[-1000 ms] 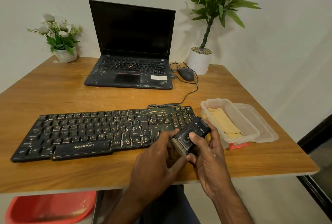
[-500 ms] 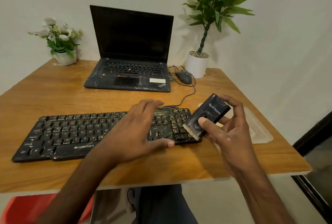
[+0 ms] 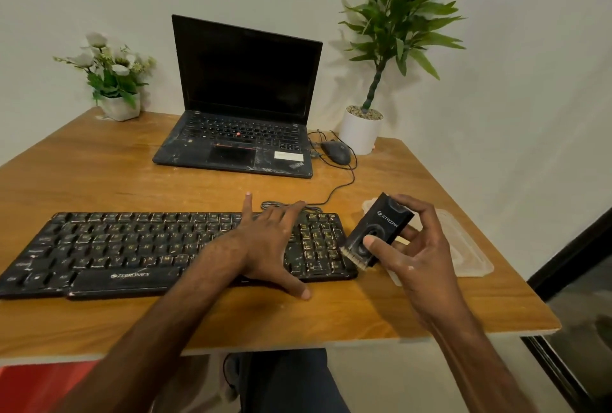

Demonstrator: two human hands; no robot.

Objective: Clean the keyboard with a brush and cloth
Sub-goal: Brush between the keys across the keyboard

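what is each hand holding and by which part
The right hand grips the brush by its black body, thumb on the front face, bristles free. The left hand holds nothing, spread over the keyboard.

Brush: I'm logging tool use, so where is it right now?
In the head view, the brush is held in the right hand, just off the right end of the keyboard, bristles angled down.

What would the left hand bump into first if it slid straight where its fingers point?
Probably the coiled cable, lying just past the left hand's fingertips behind the keyboard; the laptop comes after that. Depth is hard to judge.
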